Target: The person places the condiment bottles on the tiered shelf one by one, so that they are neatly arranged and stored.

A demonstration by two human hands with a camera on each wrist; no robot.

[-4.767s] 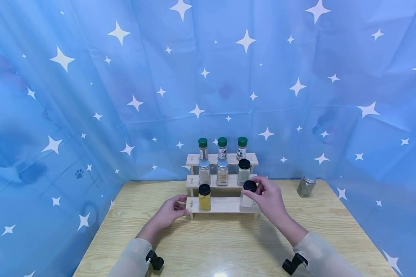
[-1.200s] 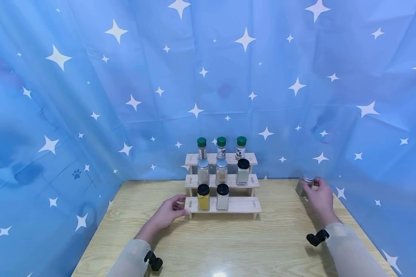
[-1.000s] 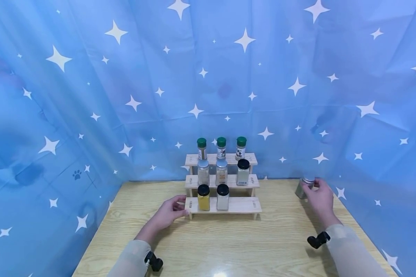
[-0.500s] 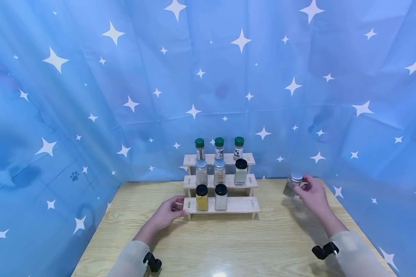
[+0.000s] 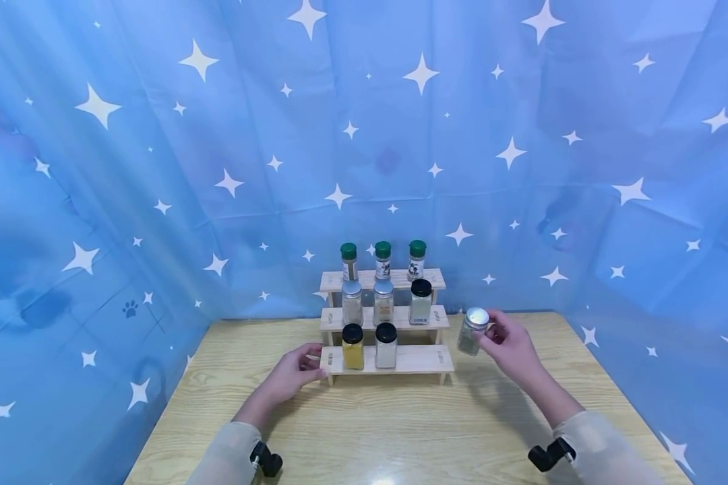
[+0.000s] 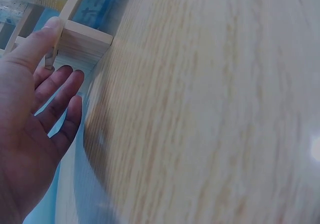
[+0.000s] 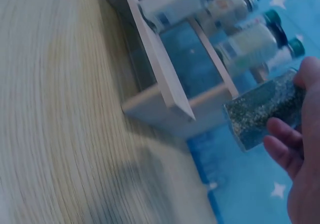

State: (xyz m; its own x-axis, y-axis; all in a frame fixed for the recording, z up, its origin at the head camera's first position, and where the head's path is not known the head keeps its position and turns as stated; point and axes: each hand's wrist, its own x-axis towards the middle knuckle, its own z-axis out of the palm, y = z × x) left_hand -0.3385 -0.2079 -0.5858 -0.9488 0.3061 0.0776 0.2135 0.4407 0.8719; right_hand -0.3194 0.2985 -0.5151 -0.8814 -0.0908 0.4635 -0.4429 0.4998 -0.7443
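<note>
In the head view a three-tier wooden spice rack (image 5: 400,360) stands on the table. My left hand (image 5: 292,372) holds the left end of its lowest shelf; the left wrist view has the thumb (image 6: 42,41) on the board and the fingers beside and below it. My right hand (image 5: 512,343) grips a glass spice jar (image 5: 470,337) with a silver lid, tilted and raised just right of the rack. Dark green flakes fill the jar (image 7: 265,109) in the right wrist view. On the lowest shelf are a yellow spice jar (image 5: 353,350) and a white one (image 5: 386,350), both black-capped.
Two silver-lidded jars (image 5: 383,306) and a black-capped jar (image 5: 421,303) occupy the middle shelf. Green-capped shakers (image 5: 383,263) line the top shelf. A blue starred curtain (image 5: 249,135) hangs behind and beside the wooden table (image 5: 364,424).
The white jar was set down beside the yellow one and released. My right hand then took the silver-lidded jar from the far right and carried it left towards the rack. The left hand stayed.
</note>
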